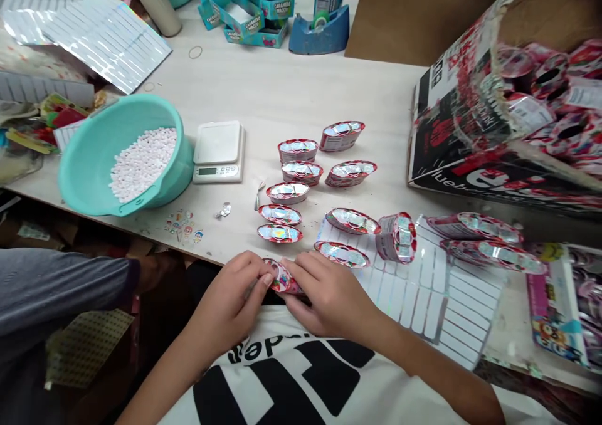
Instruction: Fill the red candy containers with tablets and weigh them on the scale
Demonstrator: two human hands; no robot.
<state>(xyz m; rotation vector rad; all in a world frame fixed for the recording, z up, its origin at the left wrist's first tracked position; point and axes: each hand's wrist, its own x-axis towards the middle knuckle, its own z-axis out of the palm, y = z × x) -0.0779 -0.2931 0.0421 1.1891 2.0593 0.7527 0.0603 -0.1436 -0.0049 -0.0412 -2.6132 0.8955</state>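
Note:
My left hand point(235, 293) and my right hand point(324, 293) meet at the table's near edge, both closed on one small red foil-topped packet point(283, 279) held between the fingertips. Just beyond them several similar sealed red packets point(301, 173) lie in loose rows on the pale table point(263, 93). A sheet of shiny white sticker strips point(423, 293) lies under my right wrist, with more packets point(397, 237) resting on it.
A teal bowl point(89, 162) of small white-pink candies sits at left, a small white scale point(219, 152) beside it. A torn red-black carton point(493, 118) of packets stands at right. Teal boxes point(254, 11) and a blue tape dispenser point(320, 33) are at the back. Another person's grey sleeve point(56, 287) is at lower left.

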